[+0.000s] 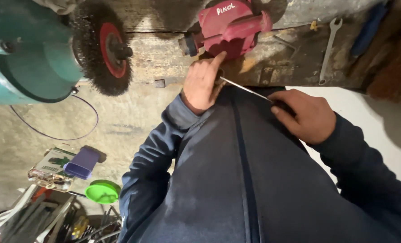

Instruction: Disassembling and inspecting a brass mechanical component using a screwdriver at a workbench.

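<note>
Rod: thin grey metal rod (pixel 245 90), straight, slanting down to the right.
Ends: both covered, one by each hand.
Place: middle of the scene, before the dark blue top, near the workbench edge.

The left hand (pixel 203 83) was curled up, with its pointing finger stuck straight out and up. Its other fingers (pixel 218 83) were bent in. The right hand (pixel 306 114) lay knuckles up, its fingers (pixel 279 108) pinched together and aimed at the left hand. Both arms were bent at the elbow, in dark blue sleeves, and the hands were near each other.
</note>
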